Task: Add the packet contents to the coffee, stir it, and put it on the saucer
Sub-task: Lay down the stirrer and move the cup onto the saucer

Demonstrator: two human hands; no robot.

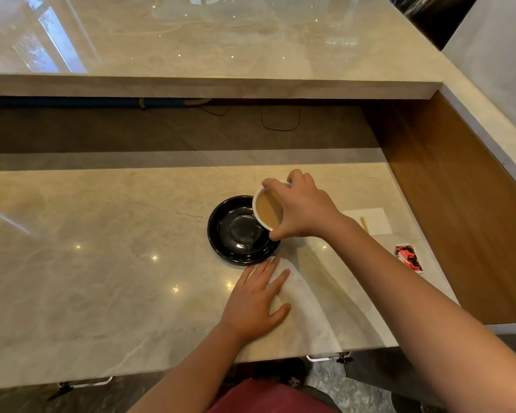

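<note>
Right hand [303,208] clamped from above on the rim of the white coffee cup [267,210], which hangs over the right edge of the black saucer [242,231]. Left hand [255,299] lies flat, fingers spread, on the bench [102,248] just before the saucer; bench left of it open. Napkin [373,220] with stir stick [364,224] and torn red packet [408,258] lie right, near the wooden side wall [447,189].

Right hand [303,208] holds coffee cup [265,211] over black saucer [239,234]; left hand [255,302] flat on counter [102,248].

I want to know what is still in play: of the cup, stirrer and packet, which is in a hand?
The cup, gripped by the right hand over the saucer. The stirrer and packet lie on the counter, untouched.
</note>
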